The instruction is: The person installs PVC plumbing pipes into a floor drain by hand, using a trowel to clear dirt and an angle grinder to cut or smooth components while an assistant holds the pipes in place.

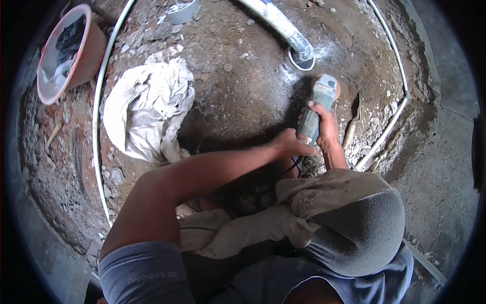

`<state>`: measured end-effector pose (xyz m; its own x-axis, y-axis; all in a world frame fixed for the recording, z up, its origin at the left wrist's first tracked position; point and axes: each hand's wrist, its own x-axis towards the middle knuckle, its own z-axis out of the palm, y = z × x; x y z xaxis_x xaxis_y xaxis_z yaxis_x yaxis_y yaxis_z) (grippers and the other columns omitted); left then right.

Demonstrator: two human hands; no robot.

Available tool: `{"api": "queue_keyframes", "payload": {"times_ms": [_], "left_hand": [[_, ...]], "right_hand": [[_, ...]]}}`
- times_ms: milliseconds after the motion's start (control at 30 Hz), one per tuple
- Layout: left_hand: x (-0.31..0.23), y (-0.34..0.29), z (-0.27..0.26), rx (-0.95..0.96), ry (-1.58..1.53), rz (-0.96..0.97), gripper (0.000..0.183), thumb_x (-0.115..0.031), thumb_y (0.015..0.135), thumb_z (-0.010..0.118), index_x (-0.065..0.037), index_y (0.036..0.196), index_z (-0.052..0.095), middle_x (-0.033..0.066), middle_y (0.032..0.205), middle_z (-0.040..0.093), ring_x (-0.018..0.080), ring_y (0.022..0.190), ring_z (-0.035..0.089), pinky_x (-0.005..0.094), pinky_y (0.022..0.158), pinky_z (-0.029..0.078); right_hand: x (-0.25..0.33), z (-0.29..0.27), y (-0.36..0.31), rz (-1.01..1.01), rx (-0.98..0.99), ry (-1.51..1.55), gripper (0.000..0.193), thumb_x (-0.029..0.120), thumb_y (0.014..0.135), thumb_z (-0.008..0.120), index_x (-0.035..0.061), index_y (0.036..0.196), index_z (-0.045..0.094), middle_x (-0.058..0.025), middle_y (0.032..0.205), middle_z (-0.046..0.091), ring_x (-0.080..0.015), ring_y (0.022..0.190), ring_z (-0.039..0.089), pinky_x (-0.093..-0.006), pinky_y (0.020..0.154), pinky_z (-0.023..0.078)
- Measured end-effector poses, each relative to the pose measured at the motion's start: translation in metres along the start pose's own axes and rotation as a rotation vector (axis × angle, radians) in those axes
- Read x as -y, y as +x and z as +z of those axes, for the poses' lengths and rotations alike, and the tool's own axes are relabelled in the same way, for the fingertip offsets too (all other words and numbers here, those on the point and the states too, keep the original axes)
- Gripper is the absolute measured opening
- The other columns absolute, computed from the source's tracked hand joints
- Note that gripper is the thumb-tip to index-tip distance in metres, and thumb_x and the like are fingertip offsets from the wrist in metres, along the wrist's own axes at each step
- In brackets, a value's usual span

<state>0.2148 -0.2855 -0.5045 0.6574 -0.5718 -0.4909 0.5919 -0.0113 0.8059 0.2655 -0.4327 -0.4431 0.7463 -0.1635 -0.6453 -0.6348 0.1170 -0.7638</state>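
An angle grinder (pixel 320 104) with a dusty green body and grey head is held in both my hands. My right hand (pixel 326 124) wraps round the middle of its body, thumb on top. My left hand (pixel 292 144) grips the rear end, where a dark cord hangs down. The brownish edge of its disc (pixel 338 91) shows at the right of the head; the rest is hidden. Just beyond the grinder, apart from it, a large white pipe (pixel 283 28) lies on the dirt with its open end toward me, white dust around it.
A white cloth (pixel 149 109) lies crumpled at left, near a pink tub (pixel 83 66) holding dark and white things. Thin white pipes run along the left (pixel 97 116) and right (pixel 397 50). A wooden-handled tool (pixel 349 134) lies right of my hand. A short grey pipe piece (pixel 183 12) stands at the far side.
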Motion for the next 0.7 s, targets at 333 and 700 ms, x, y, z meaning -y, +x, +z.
{"api": "queue_keyframes", "payload": {"times_ms": [333,700], "left_hand": [[-0.067,0.145,-0.098,-0.534,0.666,0.007,0.061,-0.053,0.095,0.067,0.002,0.069,0.071,0.0181,0.061,0.069,0.0278,0.061,0.073,0.0423,0.067,0.057],[-0.049,0.199,-0.085,-0.594,0.421,-0.138,0.060,-0.053,0.086,0.072,0.001,0.114,0.074,0.0276,0.123,0.070,0.0443,0.115,0.067,0.0508,0.098,0.053]], "right_hand": [[0.049,-0.054,-0.003,-0.154,-0.084,0.133,0.037,0.027,0.089,0.072,-0.0021,0.107,0.059,-0.0144,0.085,0.067,-0.0264,0.071,0.071,-0.0391,0.064,0.061],[0.043,-0.069,0.008,-0.110,-0.050,0.094,0.041,0.029,0.088,0.072,-0.0027,0.109,0.058,-0.0156,0.089,0.068,-0.0269,0.074,0.072,-0.0403,0.066,0.062]]}}
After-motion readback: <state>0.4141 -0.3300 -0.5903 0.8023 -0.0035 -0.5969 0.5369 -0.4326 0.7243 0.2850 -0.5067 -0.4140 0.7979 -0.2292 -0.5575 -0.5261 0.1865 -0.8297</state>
